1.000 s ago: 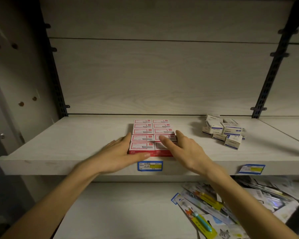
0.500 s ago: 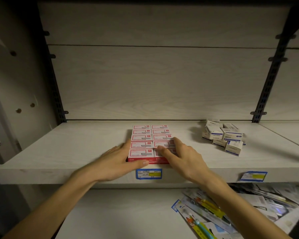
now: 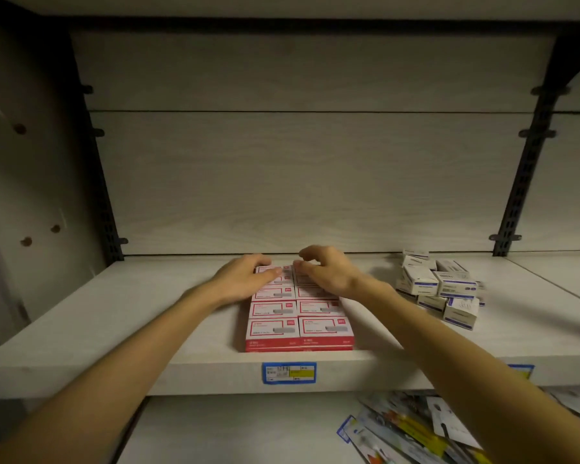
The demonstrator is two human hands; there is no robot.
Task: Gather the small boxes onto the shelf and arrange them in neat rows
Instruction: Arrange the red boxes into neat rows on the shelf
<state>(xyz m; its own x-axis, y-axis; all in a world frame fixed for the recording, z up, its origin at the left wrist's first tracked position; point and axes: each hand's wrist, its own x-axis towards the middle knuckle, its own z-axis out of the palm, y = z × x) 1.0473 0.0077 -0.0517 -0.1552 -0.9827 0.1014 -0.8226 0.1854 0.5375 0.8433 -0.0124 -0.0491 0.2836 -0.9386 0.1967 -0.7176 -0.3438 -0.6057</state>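
Small red-and-white boxes (image 3: 298, 324) stand in two tidy columns on the pale wooden shelf (image 3: 114, 313), reaching its front edge. My left hand (image 3: 243, 281) lies on the far left boxes, its fingers bent over the back of that column. Beside it, my right hand (image 3: 327, 272) rests on the far right boxes with loosely curled fingers, the fingertips touching the tops. Neither hand lifts a box. A loose heap of white-and-blue small boxes (image 3: 439, 288) sits on the same shelf to the right, apart from the red block.
A blue-and-yellow price label (image 3: 288, 372) is stuck on the shelf's front edge below the red boxes. Flat packaged items (image 3: 416, 433) lie scattered on the lower shelf at right. Dark slotted uprights (image 3: 523, 182) flank the back panel.
Both hands have slid from the front boxes to the far end of the red block. The view has tilted up, so the shelf sits lower in frame.
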